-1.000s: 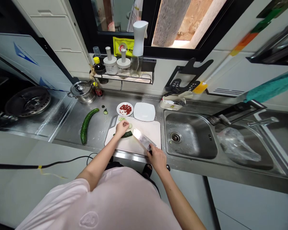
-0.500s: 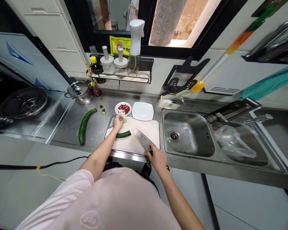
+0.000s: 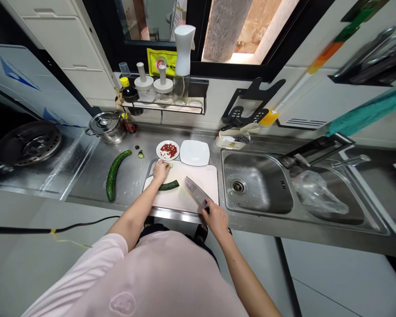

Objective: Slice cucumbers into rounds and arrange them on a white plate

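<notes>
On the white cutting board (image 3: 201,176) my left hand (image 3: 161,171) rests at the upper left with its fingers curled together; what they hold, if anything, is hidden. A pale cucumber slice (image 3: 171,165) shows at its fingertips. Just below that hand lies a cut length of cucumber (image 3: 169,185), partly covered by my forearm. My right hand (image 3: 217,216) is closed around the handle of a kitchen knife (image 3: 196,190). The wide blade lies low over the board, apart from the cucumber and pointing up and left.
A whole cucumber (image 3: 112,176) lies left of the board, near cucumber end pieces (image 3: 141,154). Behind the board stand a plate of chopped red pieces (image 3: 159,153) and a white square plate (image 3: 194,152). A sink (image 3: 257,193) is at right, a lidded pot (image 3: 107,127) at back left.
My left hand has shifted slightly and its fingers now sit lower over the board, beside the slice. The knife and my right hand have stayed nearly still. The view has turned a little.
</notes>
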Action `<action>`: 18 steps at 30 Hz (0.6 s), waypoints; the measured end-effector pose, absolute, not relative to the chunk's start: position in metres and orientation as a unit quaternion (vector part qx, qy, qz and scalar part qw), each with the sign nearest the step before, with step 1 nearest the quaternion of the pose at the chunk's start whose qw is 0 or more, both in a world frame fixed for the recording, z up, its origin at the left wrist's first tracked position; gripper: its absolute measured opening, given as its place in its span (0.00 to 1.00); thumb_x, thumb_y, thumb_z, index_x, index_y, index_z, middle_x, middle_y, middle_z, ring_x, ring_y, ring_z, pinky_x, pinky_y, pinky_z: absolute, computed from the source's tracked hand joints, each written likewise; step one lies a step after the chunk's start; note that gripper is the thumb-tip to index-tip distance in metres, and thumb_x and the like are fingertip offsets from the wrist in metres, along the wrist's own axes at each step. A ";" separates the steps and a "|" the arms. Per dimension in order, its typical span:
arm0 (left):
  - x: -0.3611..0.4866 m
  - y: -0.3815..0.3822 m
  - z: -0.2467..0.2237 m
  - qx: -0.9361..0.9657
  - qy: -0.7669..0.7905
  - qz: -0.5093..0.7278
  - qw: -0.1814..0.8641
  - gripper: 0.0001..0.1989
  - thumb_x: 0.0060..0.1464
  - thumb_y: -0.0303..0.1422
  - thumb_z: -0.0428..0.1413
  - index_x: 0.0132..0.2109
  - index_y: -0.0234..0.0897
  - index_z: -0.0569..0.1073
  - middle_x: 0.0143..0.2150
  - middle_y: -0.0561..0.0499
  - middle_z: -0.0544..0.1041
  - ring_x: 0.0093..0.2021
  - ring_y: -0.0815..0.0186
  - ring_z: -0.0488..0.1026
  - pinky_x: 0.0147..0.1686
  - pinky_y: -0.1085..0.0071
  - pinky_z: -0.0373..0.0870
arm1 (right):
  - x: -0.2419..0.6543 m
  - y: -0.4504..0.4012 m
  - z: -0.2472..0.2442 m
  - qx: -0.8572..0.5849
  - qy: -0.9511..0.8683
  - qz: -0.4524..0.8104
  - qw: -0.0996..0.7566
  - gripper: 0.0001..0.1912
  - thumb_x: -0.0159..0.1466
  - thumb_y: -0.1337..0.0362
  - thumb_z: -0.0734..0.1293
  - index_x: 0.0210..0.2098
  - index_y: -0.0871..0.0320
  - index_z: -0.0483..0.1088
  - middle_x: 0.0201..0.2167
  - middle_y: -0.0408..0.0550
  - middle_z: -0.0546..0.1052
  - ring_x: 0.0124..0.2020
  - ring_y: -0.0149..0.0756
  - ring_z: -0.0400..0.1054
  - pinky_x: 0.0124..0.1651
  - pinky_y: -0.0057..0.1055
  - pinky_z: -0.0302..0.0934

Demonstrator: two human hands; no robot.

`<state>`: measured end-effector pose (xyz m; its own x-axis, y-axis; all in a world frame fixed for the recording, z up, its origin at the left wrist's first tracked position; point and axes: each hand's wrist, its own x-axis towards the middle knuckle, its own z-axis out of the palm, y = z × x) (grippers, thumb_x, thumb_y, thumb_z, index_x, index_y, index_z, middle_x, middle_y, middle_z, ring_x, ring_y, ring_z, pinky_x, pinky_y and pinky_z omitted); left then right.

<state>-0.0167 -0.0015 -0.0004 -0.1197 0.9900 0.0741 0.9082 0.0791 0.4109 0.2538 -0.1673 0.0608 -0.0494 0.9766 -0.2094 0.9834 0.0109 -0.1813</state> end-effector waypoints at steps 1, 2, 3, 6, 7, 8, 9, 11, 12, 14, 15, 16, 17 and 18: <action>-0.017 -0.002 -0.001 0.656 0.724 0.181 0.109 0.10 0.55 0.37 0.54 0.40 0.41 0.78 0.43 0.45 0.74 0.47 0.57 0.66 0.43 0.66 0.64 | 0.253 -0.167 0.061 0.690 0.710 -0.140 0.013 0.19 0.62 0.60 0.61 0.52 0.54 0.65 0.39 0.48 0.77 0.39 0.38 0.70 0.37 0.29 0.54; -0.016 -0.003 -0.002 0.658 0.723 0.181 0.107 0.11 0.55 0.37 0.54 0.40 0.40 0.78 0.43 0.45 0.74 0.47 0.57 0.66 0.43 0.66 0.64 | 0.253 -0.166 0.061 0.690 0.710 -0.141 0.014 0.19 0.62 0.60 0.61 0.52 0.54 0.65 0.39 0.47 0.77 0.39 0.38 0.70 0.37 0.29 0.54; -0.016 -0.003 -0.003 0.658 0.723 0.183 0.105 0.11 0.55 0.36 0.54 0.40 0.40 0.78 0.43 0.45 0.74 0.47 0.57 0.66 0.43 0.66 0.64 | 0.253 -0.166 0.062 0.690 0.710 -0.142 0.015 0.19 0.62 0.60 0.60 0.52 0.54 0.65 0.39 0.47 0.77 0.39 0.38 0.70 0.37 0.28 0.54; -0.017 -0.003 -0.004 0.658 0.722 0.188 0.104 0.11 0.55 0.36 0.54 0.40 0.40 0.79 0.43 0.45 0.74 0.46 0.57 0.66 0.42 0.65 0.64 | 0.252 -0.164 0.063 0.690 0.709 -0.148 0.016 0.19 0.63 0.59 0.60 0.52 0.54 0.65 0.39 0.47 0.77 0.39 0.37 0.70 0.37 0.28 0.54; -0.017 -0.002 -0.004 0.659 0.720 0.191 0.104 0.10 0.55 0.36 0.54 0.40 0.40 0.79 0.42 0.45 0.74 0.46 0.57 0.66 0.42 0.65 0.64 | 0.252 -0.164 0.063 0.690 0.708 -0.149 0.016 0.19 0.62 0.59 0.60 0.52 0.54 0.65 0.40 0.47 0.77 0.39 0.37 0.70 0.37 0.28 0.54; -0.018 -0.003 -0.004 0.660 0.718 0.195 0.106 0.10 0.55 0.36 0.54 0.40 0.40 0.79 0.42 0.45 0.74 0.46 0.57 0.66 0.42 0.65 0.64 | 0.252 -0.164 0.063 0.691 0.707 -0.148 0.015 0.19 0.62 0.59 0.60 0.53 0.54 0.65 0.40 0.47 0.77 0.39 0.37 0.70 0.37 0.28 0.54; -0.018 -0.003 -0.004 0.660 0.716 0.201 0.107 0.10 0.55 0.36 0.54 0.40 0.40 0.79 0.42 0.45 0.74 0.46 0.57 0.66 0.43 0.65 0.64 | 0.251 -0.163 0.063 0.691 0.707 -0.148 0.014 0.20 0.62 0.59 0.60 0.53 0.54 0.65 0.41 0.48 0.77 0.40 0.38 0.70 0.37 0.28 0.54; -0.019 -0.005 -0.003 0.658 0.712 0.216 0.113 0.10 0.54 0.36 0.55 0.40 0.40 0.78 0.42 0.45 0.74 0.46 0.57 0.66 0.43 0.65 0.64 | 0.251 -0.163 0.063 0.692 0.706 -0.149 0.013 0.20 0.62 0.59 0.60 0.54 0.54 0.65 0.41 0.48 0.77 0.40 0.38 0.70 0.37 0.29 0.54; -0.020 -0.007 -0.002 0.655 0.711 0.227 0.116 0.09 0.53 0.36 0.55 0.40 0.40 0.78 0.42 0.46 0.74 0.46 0.57 0.66 0.44 0.64 0.64 | 0.251 -0.162 0.063 0.692 0.706 -0.150 0.013 0.21 0.62 0.59 0.60 0.54 0.54 0.65 0.41 0.48 0.77 0.40 0.38 0.70 0.37 0.29 0.54; -0.021 -0.012 0.000 0.645 0.711 0.252 0.121 0.09 0.53 0.35 0.56 0.40 0.40 0.78 0.42 0.46 0.74 0.45 0.58 0.67 0.45 0.64 0.65 | 0.251 -0.161 0.063 0.691 0.706 -0.154 0.012 0.20 0.62 0.59 0.60 0.54 0.54 0.65 0.41 0.48 0.77 0.40 0.38 0.70 0.37 0.29 0.54; -0.021 -0.015 0.001 0.640 0.711 0.264 0.123 0.09 0.53 0.35 0.56 0.40 0.40 0.78 0.42 0.46 0.74 0.45 0.58 0.67 0.46 0.64 0.65 | 0.250 -0.161 0.063 0.691 0.706 -0.156 0.011 0.20 0.62 0.59 0.60 0.53 0.54 0.65 0.41 0.48 0.77 0.40 0.38 0.70 0.37 0.29 0.54; -0.021 -0.020 0.001 0.635 0.711 0.275 0.126 0.09 0.53 0.35 0.56 0.39 0.40 0.78 0.42 0.47 0.74 0.45 0.59 0.68 0.46 0.64 0.65 | 0.250 -0.160 0.063 0.690 0.707 -0.157 0.010 0.20 0.62 0.59 0.60 0.53 0.54 0.65 0.41 0.48 0.77 0.40 0.38 0.70 0.37 0.28 0.54; -0.022 -0.024 0.002 0.630 0.711 0.285 0.130 0.09 0.53 0.35 0.56 0.39 0.40 0.78 0.42 0.47 0.74 0.44 0.59 0.69 0.46 0.64 0.65 | 0.250 -0.159 0.063 0.689 0.708 -0.157 0.008 0.20 0.62 0.59 0.60 0.53 0.54 0.65 0.41 0.48 0.77 0.39 0.38 0.70 0.37 0.28 0.54; -0.022 -0.030 0.003 0.626 0.710 0.293 0.135 0.09 0.53 0.35 0.55 0.40 0.40 0.78 0.41 0.47 0.74 0.43 0.60 0.69 0.45 0.65 0.66 | 0.249 -0.159 0.063 0.688 0.709 -0.158 0.006 0.20 0.62 0.59 0.60 0.53 0.54 0.65 0.41 0.48 0.77 0.39 0.37 0.70 0.37 0.28 0.54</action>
